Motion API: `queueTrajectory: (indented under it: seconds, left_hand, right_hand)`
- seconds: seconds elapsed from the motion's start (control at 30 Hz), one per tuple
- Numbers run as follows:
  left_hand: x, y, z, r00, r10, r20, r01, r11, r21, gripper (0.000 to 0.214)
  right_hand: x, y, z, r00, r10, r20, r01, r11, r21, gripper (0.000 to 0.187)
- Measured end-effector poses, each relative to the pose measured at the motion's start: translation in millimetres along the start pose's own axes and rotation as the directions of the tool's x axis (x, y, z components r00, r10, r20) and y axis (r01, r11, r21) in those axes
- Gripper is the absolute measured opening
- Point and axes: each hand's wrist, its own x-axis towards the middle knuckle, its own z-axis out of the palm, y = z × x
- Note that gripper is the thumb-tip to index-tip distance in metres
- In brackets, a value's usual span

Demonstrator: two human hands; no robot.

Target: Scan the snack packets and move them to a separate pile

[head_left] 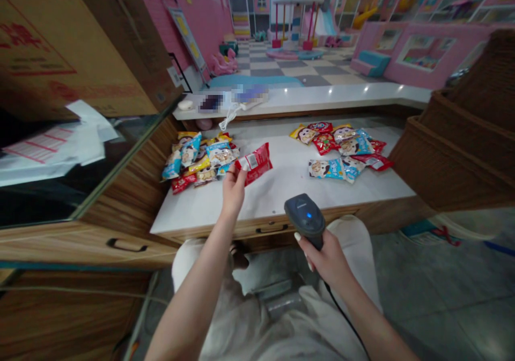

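Observation:
Pinched in my left hand (234,188) is a red snack packet (258,163), its white barcode label facing up, held above the white desktop (281,184). My right hand (328,255) wraps around the handle of a dark barcode scanner (304,216), whose blue light is lit and whose head points toward the desk. A cable runs down from its handle. Just left of the red packet lies a pile of blue, yellow and red snack packets (220,153). On the right side of the desk another spread of similar packets (356,145) lies flat.
A large cardboard box (120,44) and white papers (86,138) sit on the left counter. Brown woven baskets (462,135) stand at the right. Behind the desk, a raised white ledge (322,99) carries a white cable (229,117) and pixelated items. Below is a drawer handle (272,229).

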Motion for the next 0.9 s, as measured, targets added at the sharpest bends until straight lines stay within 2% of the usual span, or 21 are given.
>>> queueTrajectory:
  seconds: [0.07,0.1,0.2,0.27,0.3,0.4,0.47,0.57,0.63,0.67,0.77,0.9]
  left_hand:
    - [23.6,21.5,-15.5,0.973,0.230,0.005,-0.225,0.950,0.217,0.035]
    - [37.0,31.1,-24.9,0.944,0.329,0.031,-0.318,0.881,0.352,0.037]
    - [76.7,50.9,-54.6,0.857,0.495,0.142,-0.437,0.553,0.709,0.048]
    - [97.2,55.5,-70.8,0.867,0.438,0.238,-0.426,0.401,0.811,0.051]
    - [104.5,55.8,-76.9,0.888,0.374,0.266,-0.405,0.366,0.838,0.052]
    - [113.7,52.7,-86.0,0.937,0.202,0.284,-0.341,0.357,0.870,0.061]
    - [111.1,49.6,-83.2,0.928,0.210,0.308,-0.367,0.368,0.855,0.070]
    - [97.2,41.2,-61.7,0.880,0.315,0.355,-0.464,0.412,0.784,0.067]
    - [81.9,29.3,-34.3,0.850,0.321,0.418,-0.527,0.476,0.704,0.054]
    - [72.7,20.8,-17.1,0.836,0.303,0.458,-0.548,0.513,0.661,0.048]
    - [41.8,-13.8,42.6,0.792,0.195,0.578,-0.554,0.627,0.548,0.054]
    - [9.0,-68.6,120.2,0.680,0.068,0.730,-0.538,0.722,0.435,0.059]
  right_hand:
    - [-0.7,6.5,-0.5,1.000,0.001,-0.010,-0.001,1.000,0.011,0.034]
    - [-1.0,9.6,-0.6,1.000,0.002,-0.014,-0.002,1.000,0.014,0.036]
    - [-1.3,16.2,-1.3,1.000,0.005,-0.027,-0.005,1.000,0.021,0.036]
    - [-1.1,18.3,-2.6,1.000,0.007,-0.030,-0.007,1.000,0.023,0.034]
    - [-1.1,18.7,-3.6,0.999,0.009,-0.032,-0.009,1.000,0.025,0.033]
    - [-0.9,18.1,-7.8,0.999,0.022,-0.043,-0.021,0.999,0.033,0.031]
    - [-1.0,16.3,-11.6,0.998,0.039,-0.051,-0.037,0.999,0.037,0.031]
    - [-1.1,12.4,-18.3,0.997,0.064,-0.045,-0.062,0.997,0.037,0.032]
    - [-1.3,10.1,-23.0,0.997,0.069,-0.047,-0.067,0.997,0.038,0.032]
    - [-1.4,9.3,-25.5,0.996,0.070,-0.050,-0.068,0.997,0.039,0.032]
    - [-2.1,8.2,-32.9,0.995,0.071,-0.068,-0.068,0.997,0.047,0.031]
    - [-3.4,10.6,-43.6,0.989,0.063,-0.130,-0.055,0.996,0.066,0.030]
